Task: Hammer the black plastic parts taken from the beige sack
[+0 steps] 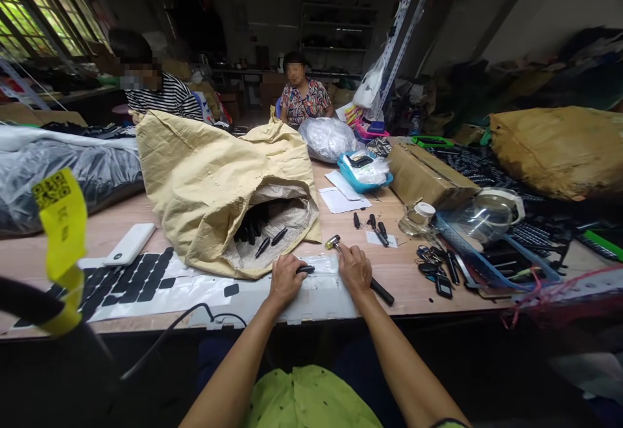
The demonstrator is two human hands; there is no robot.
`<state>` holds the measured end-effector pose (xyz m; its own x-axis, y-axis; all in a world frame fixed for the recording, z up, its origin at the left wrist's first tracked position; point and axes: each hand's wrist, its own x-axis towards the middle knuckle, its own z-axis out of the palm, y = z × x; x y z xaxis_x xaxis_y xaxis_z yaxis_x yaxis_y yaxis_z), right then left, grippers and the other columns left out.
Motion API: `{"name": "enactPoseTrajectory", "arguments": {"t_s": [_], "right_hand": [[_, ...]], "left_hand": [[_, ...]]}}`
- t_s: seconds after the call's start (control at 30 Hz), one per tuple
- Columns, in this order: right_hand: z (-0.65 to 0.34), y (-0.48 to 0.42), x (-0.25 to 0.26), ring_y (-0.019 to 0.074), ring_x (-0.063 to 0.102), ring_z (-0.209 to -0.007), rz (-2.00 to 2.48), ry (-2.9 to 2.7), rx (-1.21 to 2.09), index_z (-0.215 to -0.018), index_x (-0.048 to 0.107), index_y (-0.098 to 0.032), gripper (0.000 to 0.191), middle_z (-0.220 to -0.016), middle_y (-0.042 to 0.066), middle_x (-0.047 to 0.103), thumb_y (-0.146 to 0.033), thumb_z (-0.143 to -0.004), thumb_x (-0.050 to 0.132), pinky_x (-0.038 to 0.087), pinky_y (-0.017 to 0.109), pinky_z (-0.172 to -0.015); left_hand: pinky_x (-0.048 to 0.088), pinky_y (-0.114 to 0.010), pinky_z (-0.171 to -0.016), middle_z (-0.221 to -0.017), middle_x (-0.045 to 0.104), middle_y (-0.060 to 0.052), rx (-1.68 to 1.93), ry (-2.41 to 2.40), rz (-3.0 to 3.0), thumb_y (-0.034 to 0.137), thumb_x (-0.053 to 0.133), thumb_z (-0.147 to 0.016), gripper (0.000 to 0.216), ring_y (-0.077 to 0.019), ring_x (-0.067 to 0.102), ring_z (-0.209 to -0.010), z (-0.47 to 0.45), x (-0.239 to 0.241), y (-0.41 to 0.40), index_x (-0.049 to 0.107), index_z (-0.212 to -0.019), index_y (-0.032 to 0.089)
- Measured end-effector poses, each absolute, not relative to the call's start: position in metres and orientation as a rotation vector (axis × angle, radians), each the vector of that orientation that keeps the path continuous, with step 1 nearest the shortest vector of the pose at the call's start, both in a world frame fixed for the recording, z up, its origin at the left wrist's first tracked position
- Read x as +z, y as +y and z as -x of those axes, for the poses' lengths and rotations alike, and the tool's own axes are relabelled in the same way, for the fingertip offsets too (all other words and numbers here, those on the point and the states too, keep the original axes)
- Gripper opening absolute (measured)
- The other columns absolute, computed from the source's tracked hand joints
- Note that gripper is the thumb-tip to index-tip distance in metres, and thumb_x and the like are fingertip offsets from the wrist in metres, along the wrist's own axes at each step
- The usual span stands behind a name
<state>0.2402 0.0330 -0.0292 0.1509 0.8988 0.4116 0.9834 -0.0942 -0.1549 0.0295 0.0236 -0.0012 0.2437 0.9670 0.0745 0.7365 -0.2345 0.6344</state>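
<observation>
My left hand (pixel 286 279) rests at the near side of the table, its fingers closed on a small black elongated piece (pixel 305 269). A clear plastic bag (pixel 324 264) lies between my hands. My right hand (pixel 355 268) is wrapped round a small hammer, whose metal head (pixel 333 242) points away from me and whose black handle (pixel 383 292) comes out beneath the palm. Just beyond my hands a large beige sack (pixel 233 175) lies with its mouth towards me. Similar black pieces (pixel 263 247) are inside it, and several more (pixel 380 228) sit on the table to the right.
At left are a sheet of black stickers (pixel 146 275), a white phone-like device (pixel 130 244) and a yellow tag (pixel 61 227). To the right stand a glass jar (pixel 417 220), keys (pixel 433 266), a blue tray (pixel 487 262) and a cardboard box (pixel 428 178). Two people (pixel 306 100) sit across the table.
</observation>
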Motion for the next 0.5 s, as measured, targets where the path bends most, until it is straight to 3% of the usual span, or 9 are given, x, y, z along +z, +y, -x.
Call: {"name": "enactPoseTrajectory", "arguments": {"t_s": [0.2,0.33,0.5], "right_hand": [[-0.238,0.034,-0.035,0.0191,0.05,-0.083,2.03,-1.8,-0.343,-0.116,0.069,-0.026,0.031,-0.087,0.006,0.057,-0.019,-0.09,0.053,0.031,0.029,-0.067],[-0.239,0.033,-0.036,0.0195,0.05,-0.082,2.018,-1.787,-0.353,-0.116,0.069,-0.026,0.031,-0.087,0.007,0.057,-0.019,-0.09,0.053,0.032,0.03,-0.066],[-0.237,0.032,-0.034,0.0198,0.05,-0.082,2.024,-1.791,-0.345,-0.116,0.069,-0.025,0.031,-0.087,0.007,0.057,-0.019,-0.091,0.051,0.032,0.03,-0.066]], "left_hand": [[0.043,-0.039,-0.091,-0.103,0.068,-0.008,0.737,1.252,-2.119,0.015,0.054,-0.085,0.027,-0.0246,0.057,-0.1,-0.039,0.004,-0.016,0.068,-0.106,0.023],[0.046,-0.033,-0.09,-0.107,0.071,-0.008,0.506,0.737,-2.159,0.019,0.053,-0.086,0.033,-0.0224,0.063,-0.099,-0.043,-0.011,-0.073,0.064,-0.116,0.025],[0.048,-0.032,-0.092,-0.11,0.072,-0.004,0.16,1.129,-1.853,0.022,0.055,-0.082,0.037,-0.023,0.065,-0.104,-0.027,-0.069,-0.098,0.065,-0.116,0.029]]}}
